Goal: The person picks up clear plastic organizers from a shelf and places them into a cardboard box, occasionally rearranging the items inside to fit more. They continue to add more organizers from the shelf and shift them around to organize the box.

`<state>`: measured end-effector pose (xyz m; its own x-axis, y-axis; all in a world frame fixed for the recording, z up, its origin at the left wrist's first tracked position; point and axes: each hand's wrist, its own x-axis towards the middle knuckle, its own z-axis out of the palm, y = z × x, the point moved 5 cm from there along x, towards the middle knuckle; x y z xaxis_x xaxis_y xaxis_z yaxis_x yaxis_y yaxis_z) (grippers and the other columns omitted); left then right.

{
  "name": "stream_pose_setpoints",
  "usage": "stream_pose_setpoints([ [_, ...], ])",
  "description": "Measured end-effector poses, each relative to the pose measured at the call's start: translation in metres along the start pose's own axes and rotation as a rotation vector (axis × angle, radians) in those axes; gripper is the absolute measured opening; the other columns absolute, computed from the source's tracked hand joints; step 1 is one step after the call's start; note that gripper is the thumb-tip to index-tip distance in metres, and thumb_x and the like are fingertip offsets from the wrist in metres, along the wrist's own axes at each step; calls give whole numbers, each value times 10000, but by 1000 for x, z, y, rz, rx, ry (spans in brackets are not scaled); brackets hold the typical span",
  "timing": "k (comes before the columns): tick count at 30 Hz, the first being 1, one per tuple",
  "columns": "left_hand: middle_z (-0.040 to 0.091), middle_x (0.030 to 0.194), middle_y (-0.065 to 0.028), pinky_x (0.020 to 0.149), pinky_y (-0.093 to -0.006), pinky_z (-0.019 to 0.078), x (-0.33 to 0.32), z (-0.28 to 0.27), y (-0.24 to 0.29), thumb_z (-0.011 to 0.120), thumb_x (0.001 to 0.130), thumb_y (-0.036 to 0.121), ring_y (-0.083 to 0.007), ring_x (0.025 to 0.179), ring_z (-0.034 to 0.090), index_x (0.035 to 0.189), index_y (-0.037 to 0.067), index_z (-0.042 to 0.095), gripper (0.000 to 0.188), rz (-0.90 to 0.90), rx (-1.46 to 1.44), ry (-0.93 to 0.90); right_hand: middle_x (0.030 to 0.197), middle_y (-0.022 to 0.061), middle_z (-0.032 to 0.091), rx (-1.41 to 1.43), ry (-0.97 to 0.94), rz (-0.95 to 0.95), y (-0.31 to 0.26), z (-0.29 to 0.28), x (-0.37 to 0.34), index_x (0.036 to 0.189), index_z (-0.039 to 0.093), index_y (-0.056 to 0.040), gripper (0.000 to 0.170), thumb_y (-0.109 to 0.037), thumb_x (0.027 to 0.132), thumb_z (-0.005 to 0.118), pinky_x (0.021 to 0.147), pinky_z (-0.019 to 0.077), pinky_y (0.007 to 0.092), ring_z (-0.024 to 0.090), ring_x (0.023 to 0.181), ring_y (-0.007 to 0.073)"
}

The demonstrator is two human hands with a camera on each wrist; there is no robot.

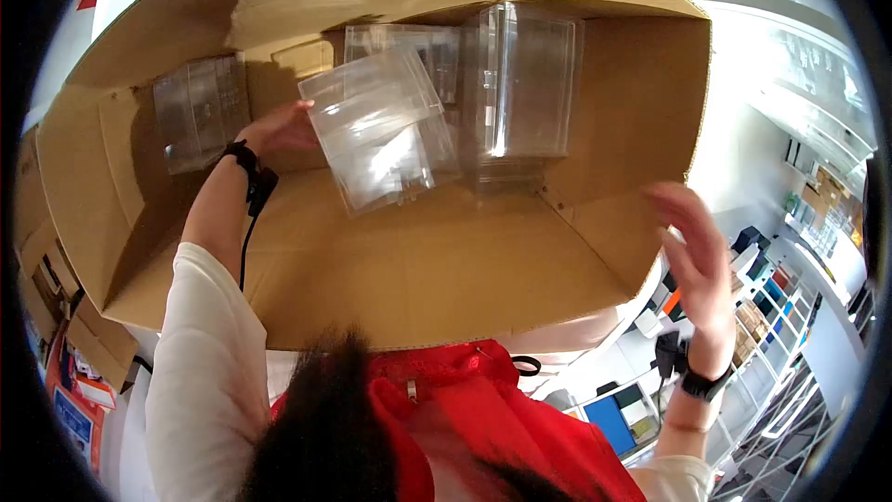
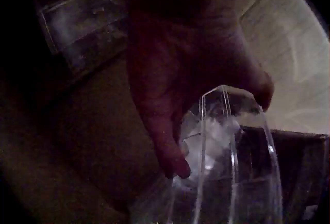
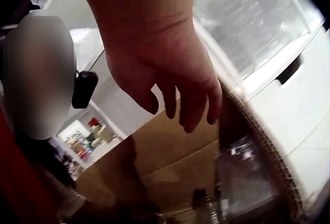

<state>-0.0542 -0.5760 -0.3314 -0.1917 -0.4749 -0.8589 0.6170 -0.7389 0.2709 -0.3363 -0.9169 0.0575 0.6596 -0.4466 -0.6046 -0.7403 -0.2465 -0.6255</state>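
My left hand (image 1: 283, 130) grips one end of a clear plastic box (image 1: 376, 130), which is tilted inside the cardboard carton. In the left wrist view, the thumb and fingers of that hand (image 2: 185, 74) spread round the end of the box (image 2: 219, 167). My right hand (image 1: 692, 246) is raised by the carton's right edge, its fingers loose and holding nothing. The right wrist view shows this hand (image 3: 162, 69) above the carton's rim, fingers pointing down and apart.
Another clear box (image 1: 530, 84) stands at the carton's right, one (image 1: 358, 37) lies partly hidden behind the held box, and one (image 1: 200, 116) sits at the left end. The carton (image 1: 372, 288) has tall walls and raised flaps. Shelving (image 1: 762, 381) stands beyond, right.
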Motion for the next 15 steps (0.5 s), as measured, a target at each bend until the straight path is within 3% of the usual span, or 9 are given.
stream_pose_setpoints([
  [2, 442, 1267, -179, 956, -389, 416, 28, -2, -32, 467, 856, 538, -299, 1097, 504, 1315, 34, 321, 697, 7, -164, -183, 1105, 155, 553, 73, -245, -59, -17, 54, 32, 1220, 450, -5, 379, -63, 856, 538, 861, 445, 325, 562, 1005, 224],
  [3, 448, 1260, -180, 961, -386, 411, 27, 3, -29, 440, 861, 553, -296, 1100, 503, 1310, 32, 331, 697, 19, -115, -97, 1089, 191, 558, 82, -408, 97, -19, 85, 49, 1231, 428, 17, 431, -175, 865, 549, 811, 469, 342, 583, 965, 242],
  [4, 453, 1253, -181, 966, -383, 406, 20, 14, -24, 413, 865, 568, -293, 1103, 502, 1305, 30, 340, 699, 32, -67, -8, 1096, 231, 552, 6, -530, 100, -10, 117, 66, 1233, 407, 40, 501, -257, 856, 551, 810, 465, 367, 585, 956, 264],
  [5, 459, 1245, -183, 971, -380, 400, 14, 17, -20, 387, 870, 583, -290, 1106, 501, 1300, 28, 349, 703, 43, -21, 83, 1154, 243, 528, -111, -675, 224, -15, 142, 77, 1257, 390, 36, 546, -284, 846, 552, 820, 454, 414, 566, 991, 307],
  [7, 465, 1241, -183, 972, -374, 396, 8, 15, -12, 359, 862, 613, -283, 1118, 490, 1304, 33, 352, 730, 16, -27, -2, 1284, 253, 421, -8, -773, 552, 29, 189, 83, 1282, 372, 18, 585, -326, 844, 552, 895, 400, 460, 460, 1142, 347],
  [10, 466, 1242, -183, 964, -361, 398, -16, 13, -8, 344, 846, 646, -275, 1122, 483, 1305, 33, 357, 766, 38, -94, -63, 1292, 133, 386, 152, -741, 812, 44, 218, 81, 1301, 349, -65, 609, -371, 829, 581, 877, 380, 421, 434, 1084, 218],
  [11, 465, 1243, -184, 959, -356, 401, -28, 12, -3, 344, 840, 656, -273, 1121, 482, 1304, 31, 359, 778, 63, -122, -63, 1287, 125, 387, 242, -649, 840, 44, 223, 82, 1287, 349, -67, 593, -369, 832, 580, 892, 368, 419, 438, 1091, 220],
  [13, 466, 1241, -187, 958, -359, 401, -59, 25, 13, 337, 833, 665, -273, 1112, 487, 1289, 6, 366, 802, 175, -118, -93, 1278, 108, 390, 421, -484, 880, 39, 234, 78, 1259, 351, -70, 561, -365, 839, 578, 924, 344, 416, 445, 1104, 222],
  [15, 464, 1243, -191, 960, -360, 399, -89, 29, 21, 330, 833, 664, -274, 1109, 488, 1280, -15, 368, 814, 212, -103, -87, 1238, 101, 426, 570, -339, 723, 38, 240, 80, 1218, 362, -68, 506, -340, 847, 573, 927, 352, 408, 473, 1086, 227],
])
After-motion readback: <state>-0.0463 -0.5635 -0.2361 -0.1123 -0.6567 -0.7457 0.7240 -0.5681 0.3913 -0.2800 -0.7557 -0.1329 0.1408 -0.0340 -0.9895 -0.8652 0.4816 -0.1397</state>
